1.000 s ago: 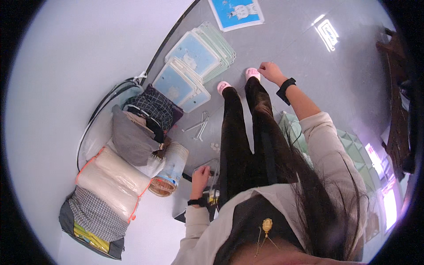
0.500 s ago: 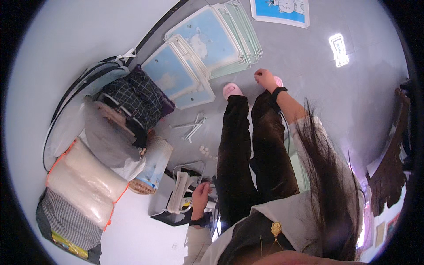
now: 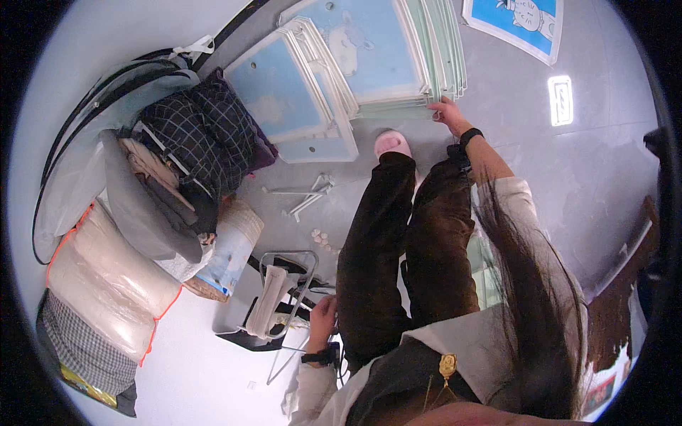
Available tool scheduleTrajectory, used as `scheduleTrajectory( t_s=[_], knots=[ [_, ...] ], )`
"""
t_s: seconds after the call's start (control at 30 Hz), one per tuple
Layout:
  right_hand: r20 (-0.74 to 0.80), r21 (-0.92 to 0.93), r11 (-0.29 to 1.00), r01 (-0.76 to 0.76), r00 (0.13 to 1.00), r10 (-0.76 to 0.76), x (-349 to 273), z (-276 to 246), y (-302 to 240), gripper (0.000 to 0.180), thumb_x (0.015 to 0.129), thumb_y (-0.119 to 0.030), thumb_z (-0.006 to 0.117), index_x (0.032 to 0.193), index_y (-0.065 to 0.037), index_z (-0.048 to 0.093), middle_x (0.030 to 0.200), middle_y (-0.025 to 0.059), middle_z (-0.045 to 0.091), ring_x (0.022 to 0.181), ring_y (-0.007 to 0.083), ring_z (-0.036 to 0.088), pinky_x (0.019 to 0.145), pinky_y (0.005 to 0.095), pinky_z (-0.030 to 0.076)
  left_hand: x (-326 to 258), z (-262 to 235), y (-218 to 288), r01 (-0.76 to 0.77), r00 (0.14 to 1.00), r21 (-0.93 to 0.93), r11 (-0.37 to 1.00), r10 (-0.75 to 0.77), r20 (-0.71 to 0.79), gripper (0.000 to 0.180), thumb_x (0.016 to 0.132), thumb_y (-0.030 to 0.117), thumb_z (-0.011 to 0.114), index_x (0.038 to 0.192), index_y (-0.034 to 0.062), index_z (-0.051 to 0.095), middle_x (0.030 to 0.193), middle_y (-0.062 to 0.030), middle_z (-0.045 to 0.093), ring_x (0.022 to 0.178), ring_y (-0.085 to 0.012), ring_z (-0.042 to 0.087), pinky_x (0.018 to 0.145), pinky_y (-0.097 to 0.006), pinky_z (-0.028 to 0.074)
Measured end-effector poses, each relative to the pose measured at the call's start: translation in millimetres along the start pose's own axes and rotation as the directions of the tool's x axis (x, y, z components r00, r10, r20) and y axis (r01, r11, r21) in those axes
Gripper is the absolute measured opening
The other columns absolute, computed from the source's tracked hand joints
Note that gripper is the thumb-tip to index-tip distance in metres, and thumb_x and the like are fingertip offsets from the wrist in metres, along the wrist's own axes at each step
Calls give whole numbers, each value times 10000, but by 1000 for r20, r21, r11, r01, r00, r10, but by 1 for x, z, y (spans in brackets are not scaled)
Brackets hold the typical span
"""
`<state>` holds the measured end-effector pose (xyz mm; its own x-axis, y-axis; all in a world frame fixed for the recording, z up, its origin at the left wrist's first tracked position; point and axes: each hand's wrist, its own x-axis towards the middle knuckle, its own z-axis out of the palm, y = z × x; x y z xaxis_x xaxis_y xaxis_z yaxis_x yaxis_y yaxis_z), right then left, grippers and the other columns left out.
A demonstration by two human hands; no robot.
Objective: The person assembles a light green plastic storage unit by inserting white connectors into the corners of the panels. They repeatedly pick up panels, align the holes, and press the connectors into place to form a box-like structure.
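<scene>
One outstretched right hand curls beside stacked panels.

A smooth grey floor, scored by faint straight seams, spreads beneath a pale, plain wall, with a dark skirting strip marking the line where the two meet at upper left. Overhead light throws a glaring white rectangular reflection onto the glossy floor at upper right. Along the lower left, a white surface shines brightly, though whether it is wall or furniture cannot be told. At far right stands a dark brown, ragged-edged shape, its exact nature unclear near the curved rim.
</scene>
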<state>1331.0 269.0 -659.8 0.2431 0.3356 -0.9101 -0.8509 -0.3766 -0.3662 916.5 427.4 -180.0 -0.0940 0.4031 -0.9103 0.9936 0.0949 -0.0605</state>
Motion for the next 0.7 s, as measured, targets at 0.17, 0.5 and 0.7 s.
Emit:
scheduleTrajectory(
  t_s=[0.17,0.5,0.7],
  knots=[
    [186,-332,880,339,938,-291,-73,38,-56,419,825,-193,733,1176,10,627,886,91,701,636,173,650,599,332,542,-15,-14,20,-78,997,46,996,77,17,277,977,236,585,1117,16,680,925,-145,727,834,-221,714,766,-328,535],
    [267,-514,736,440,898,-351,-131,125,-110,385,767,-137,706,1132,-26,656,750,167,707,580,232,705,590,367,568,-58,-53,32,-119,993,-120,986,116,-29,241,972,207,609,1114,30,689,893,-92,717,808,-147,677,755,-287,526],
    [341,-436,744,507,858,-385,-135,133,-123,302,763,-107,697,1045,-1,689,728,167,698,525,232,680,559,366,561,-68,-42,7,-112,994,-188,976,112,-13,259,973,217,609,1110,11,685,891,-93,718,823,-146,684,771,-282,527]
  ],
)
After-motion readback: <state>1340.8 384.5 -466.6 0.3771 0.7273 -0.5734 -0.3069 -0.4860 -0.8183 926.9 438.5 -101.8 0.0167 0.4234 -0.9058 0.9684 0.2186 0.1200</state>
